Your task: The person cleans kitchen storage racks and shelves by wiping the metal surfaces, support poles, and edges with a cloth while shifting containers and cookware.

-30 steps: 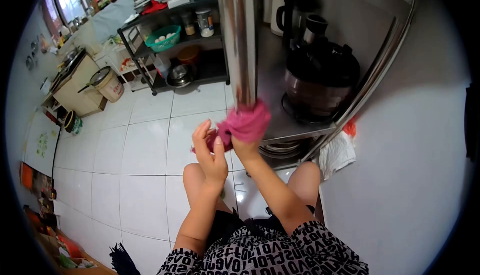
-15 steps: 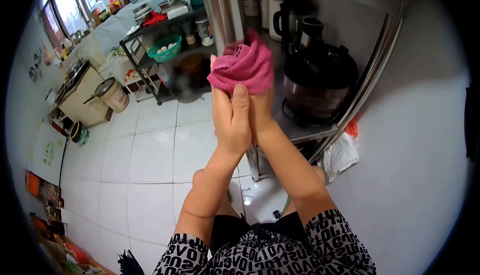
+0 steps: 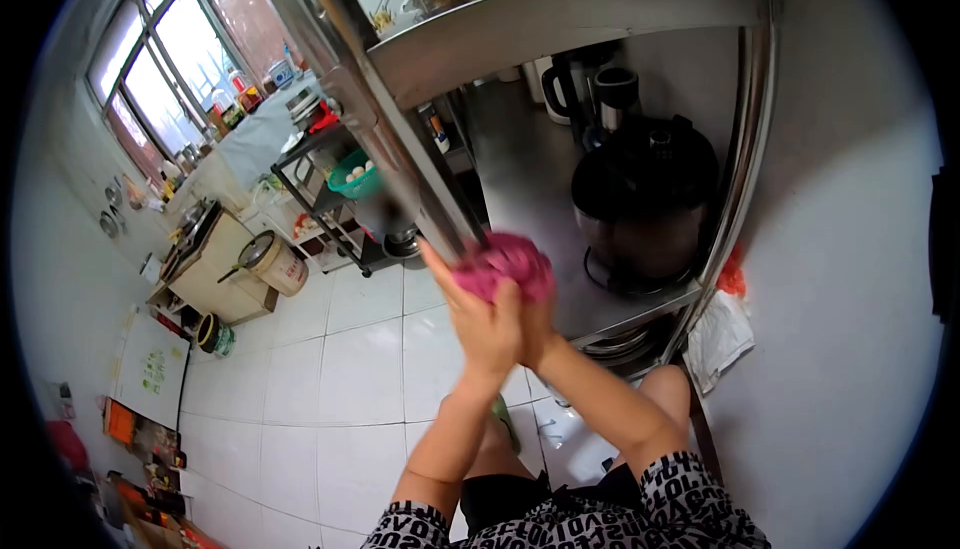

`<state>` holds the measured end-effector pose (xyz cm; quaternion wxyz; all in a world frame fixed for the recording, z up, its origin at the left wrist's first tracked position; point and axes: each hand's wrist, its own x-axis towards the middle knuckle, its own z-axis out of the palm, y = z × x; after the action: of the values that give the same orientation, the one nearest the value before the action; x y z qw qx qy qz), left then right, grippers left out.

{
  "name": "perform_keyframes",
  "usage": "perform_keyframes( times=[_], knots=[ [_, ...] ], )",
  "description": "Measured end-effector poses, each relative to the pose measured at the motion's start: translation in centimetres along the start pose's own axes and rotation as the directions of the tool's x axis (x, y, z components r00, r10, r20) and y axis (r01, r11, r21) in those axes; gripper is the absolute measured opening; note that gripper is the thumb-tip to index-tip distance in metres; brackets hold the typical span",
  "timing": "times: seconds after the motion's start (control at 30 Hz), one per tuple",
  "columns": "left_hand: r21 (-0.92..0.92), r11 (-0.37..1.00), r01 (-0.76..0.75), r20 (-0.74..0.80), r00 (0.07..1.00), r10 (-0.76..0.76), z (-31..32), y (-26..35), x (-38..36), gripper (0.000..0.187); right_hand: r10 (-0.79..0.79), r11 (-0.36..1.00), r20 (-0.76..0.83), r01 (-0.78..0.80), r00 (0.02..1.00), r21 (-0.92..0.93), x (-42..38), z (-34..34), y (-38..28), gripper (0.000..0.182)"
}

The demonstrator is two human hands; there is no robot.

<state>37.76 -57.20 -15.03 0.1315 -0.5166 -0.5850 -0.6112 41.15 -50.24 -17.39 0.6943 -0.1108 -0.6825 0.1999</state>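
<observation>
Cloth: pink cloth, bunched, at the upper end of both hands; no clear long axis.
Left grip: left hand clasps the cloth, thumb on its near face, a finger reaching past its left side.
Right grip: right hand appears clenched on the cloth from the right; fingers hidden.
Nearer hand: neither; both touch it.
Edges: metal post slants down toward the cloth, contact unclear; lower shelf just beyond.
Room: tiled floor open leftward; black-lidded cooker to the right.
</observation>
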Motion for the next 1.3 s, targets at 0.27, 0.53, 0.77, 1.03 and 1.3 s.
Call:
perform_keyframes(
  times=[0.27, 0.53, 0.77, 1.03, 1.3],
  knots=[
    [-0.135, 0.973, -0.189, -0.125, 0.977, 0.173, -0.2, 4.8, 7.1, 0.073, 0.212, 0.947, -0.103, -0.179, 0.972, 0.267, 6.4, -0.2, -4.3, 0.039],
    [-0.179, 0.984, 0.009, 0.023, 1.0, -0.005, 0.9, -5.6, -3.1, 0.09, 0.41, 0.791, 0.12, -0.418, 0.904, 0.446, -7.0, -0.1, 0.9, 0.049],
    [-0.125, 0.975, -0.184, -0.169, 0.972, 0.162, -1.4, 4.3, 10.2, 0.095, 0.085, 0.669, 0.263, -0.251, 0.961, 0.699, 9.1, 0.3, -2.8, 0.027],
    [0.514, 0.834, -0.198, -0.097, 0.953, 0.286, 1.7, 0.5, 1.2, 0.099, 0.362, 0.088, 0.688, -0.758, 0.629, 0.647, -0.5, -1.8, 2.3, 0.022],
    [0.489, 0.85, -0.196, -0.174, 0.933, 0.316, 1.5, 3.2, 5.3, 0.091, 0.348, 0.566, 0.451, -0.568, 0.822, 0.598, 3.9, -2.2, -0.3, 0.023]
  ],
)
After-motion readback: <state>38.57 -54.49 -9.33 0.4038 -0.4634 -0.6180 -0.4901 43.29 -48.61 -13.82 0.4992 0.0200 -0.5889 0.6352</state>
